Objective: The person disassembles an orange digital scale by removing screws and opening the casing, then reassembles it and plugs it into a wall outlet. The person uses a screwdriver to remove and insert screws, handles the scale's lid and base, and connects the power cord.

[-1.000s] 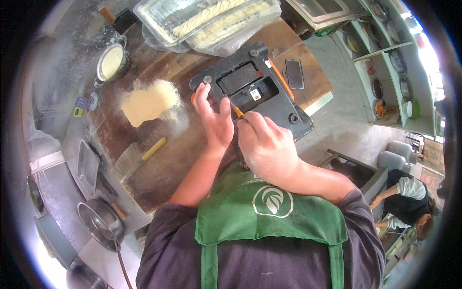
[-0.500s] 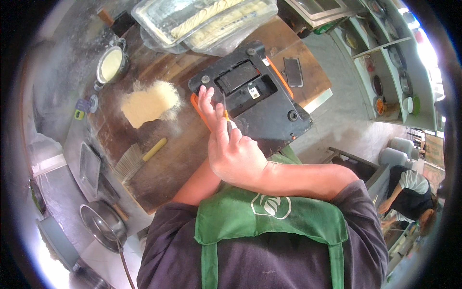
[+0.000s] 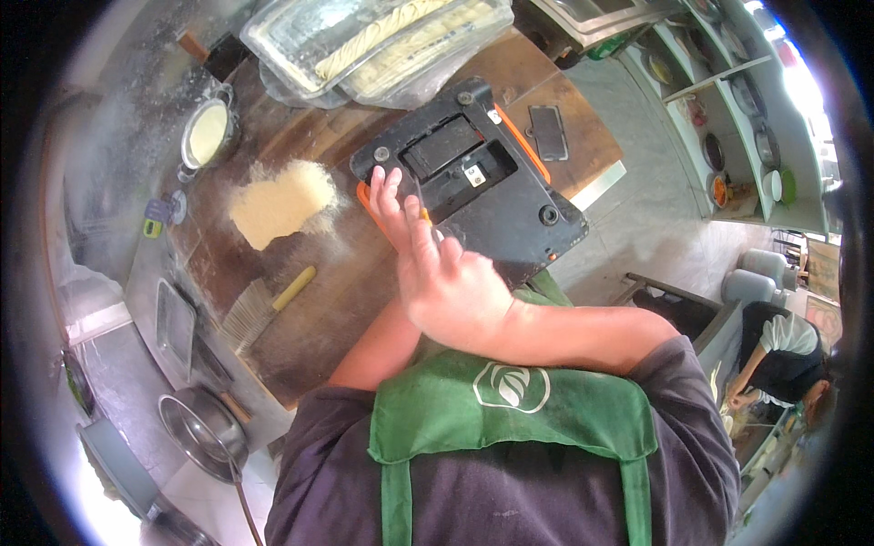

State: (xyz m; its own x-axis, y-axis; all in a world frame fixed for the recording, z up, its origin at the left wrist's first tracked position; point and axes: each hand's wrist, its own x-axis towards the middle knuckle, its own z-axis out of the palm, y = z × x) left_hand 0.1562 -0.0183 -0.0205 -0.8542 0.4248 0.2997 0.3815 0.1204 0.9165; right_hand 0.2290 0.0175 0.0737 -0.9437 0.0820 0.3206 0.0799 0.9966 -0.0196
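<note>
A black kitchen scale with orange edges lies upside down on the wooden worktop, tilted, its underside and open battery bay facing up. Over its near left edge is my right hand, closed around a slim tool that looks like a screwdriver, with an orange band and a thin shaft reaching toward the bay. My left forearm runs up behind the right hand. That left hand is mostly covered, so its grip cannot be made out. A dark flat cover rests right of the scale.
Left of the scale are a flour patch and a brush with a yellow handle. A pot of pale contents stands farther left. Clear tubs of dough are at the back. Another person works at far right.
The whole view has shifted slightly. My hands stay at the scale's near left edge, with the tool still in the right one. The far-right person's hands have drawn closer together.
</note>
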